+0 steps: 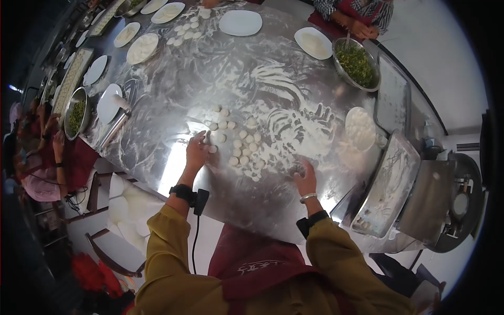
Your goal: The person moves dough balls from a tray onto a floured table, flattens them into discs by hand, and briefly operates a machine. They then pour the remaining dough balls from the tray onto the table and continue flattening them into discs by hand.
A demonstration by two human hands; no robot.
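My left hand (197,151) is at the left edge of a group of small round dough pieces (244,151), fingers slightly apart beside the nearest dough piece (212,149). The pieces lie loosely scattered on the floured metal table (231,197). To their right, my right hand (306,178) hovers over the table with thumb and fingers parted and nothing between them. Loose white flour (299,128) is spread in streaks just beyond it.
At right stand a flour heap (360,128), a floury metal tray (386,184) and a bowl of chopped greens (358,65). A rolling pin-like cylinder (114,128) lies left by a white plate (109,103). Another person's hands (363,30) are at the far right edge.
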